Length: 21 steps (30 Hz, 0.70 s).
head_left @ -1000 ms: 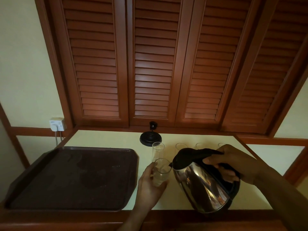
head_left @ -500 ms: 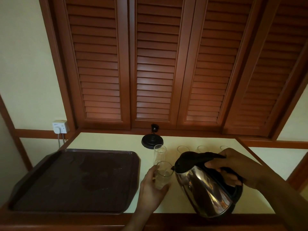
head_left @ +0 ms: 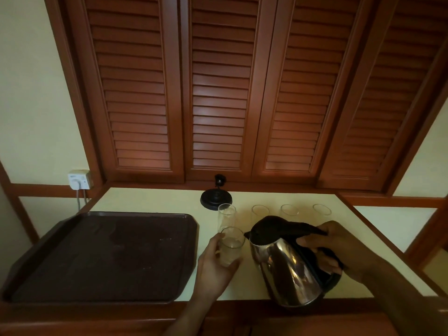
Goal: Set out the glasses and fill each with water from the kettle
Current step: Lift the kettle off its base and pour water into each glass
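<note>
Your left hand (head_left: 213, 265) is curled round the clear straight-sided drinking glass (head_left: 231, 246), low on its wall; a little water shows inside. Your right hand (head_left: 339, 248) grips the shiny steel kettle (head_left: 288, 267) by its black handle, spout just beside the glass rim. Kettle likely heavy, sloshing: carry by the handle only. Glass smooth, brittle, maybe wet: take it mid-wall, gently, over the pale tabletop (head_left: 145, 200)

Counting five glasses: near glass (head_left: 230, 248), tall glass (head_left: 226, 215), back-left glass (head_left: 260, 210), back-middle glass (head_left: 289, 210), back-right glass (head_left: 321, 209). Also seeing one kettle (head_left: 288, 270), one kettle base (head_left: 215, 198), one tray (head_left: 101, 255), one wall socket (head_left: 78, 179), four shutter panels (head_left: 135, 93), one counter (head_left: 150, 202). Two hands showing: left hand (head_left: 213, 267), right hand (head_left: 339, 246).
</note>
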Each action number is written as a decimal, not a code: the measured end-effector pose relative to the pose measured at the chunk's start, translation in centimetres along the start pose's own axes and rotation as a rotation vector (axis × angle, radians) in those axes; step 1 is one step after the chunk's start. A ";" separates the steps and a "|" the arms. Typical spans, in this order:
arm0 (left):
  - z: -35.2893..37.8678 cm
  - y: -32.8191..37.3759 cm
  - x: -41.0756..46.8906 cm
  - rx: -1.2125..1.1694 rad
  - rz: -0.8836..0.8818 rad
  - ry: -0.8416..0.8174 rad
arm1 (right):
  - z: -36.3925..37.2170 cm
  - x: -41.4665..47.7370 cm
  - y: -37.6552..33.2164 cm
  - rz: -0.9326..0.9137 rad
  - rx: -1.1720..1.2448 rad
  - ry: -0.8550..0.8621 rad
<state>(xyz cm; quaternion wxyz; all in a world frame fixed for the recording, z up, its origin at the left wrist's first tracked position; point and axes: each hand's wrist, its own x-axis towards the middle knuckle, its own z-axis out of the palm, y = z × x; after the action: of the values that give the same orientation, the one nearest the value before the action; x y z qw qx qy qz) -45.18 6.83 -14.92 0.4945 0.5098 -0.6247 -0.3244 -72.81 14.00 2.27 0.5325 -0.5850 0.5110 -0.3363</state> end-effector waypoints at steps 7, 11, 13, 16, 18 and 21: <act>0.1 0.4 -0.1 -0.008 -0.014 0.006 | 0.3 -1.5 4.8 -0.083 0.206 0.167; 0.4 0.1 0.1 0.001 -0.022 0.014 | 0.1 -2.7 6.7 -0.110 0.278 0.209; 0.5 0.1 0.1 0.006 -0.017 0.016 | -0.3 -3.4 7.4 -0.112 0.323 0.221; 0.6 0.5 -0.1 0.020 -0.017 0.005 | -1.6 -4.5 8.5 -0.095 0.361 0.238; 0.6 0.6 -0.2 0.036 -0.023 -0.005 | -2.5 -5.1 9.2 -0.068 0.359 0.250; 0.9 1.0 -0.6 0.053 -0.031 0.027 | -3.7 -6.1 9.9 -0.055 0.363 0.240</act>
<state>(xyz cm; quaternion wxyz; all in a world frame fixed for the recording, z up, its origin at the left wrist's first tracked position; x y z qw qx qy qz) -46.31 7.58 -14.45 0.4839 0.5369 -0.6184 -0.3085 -80.19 19.71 -5.57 0.5550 -0.4489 0.4858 -0.5045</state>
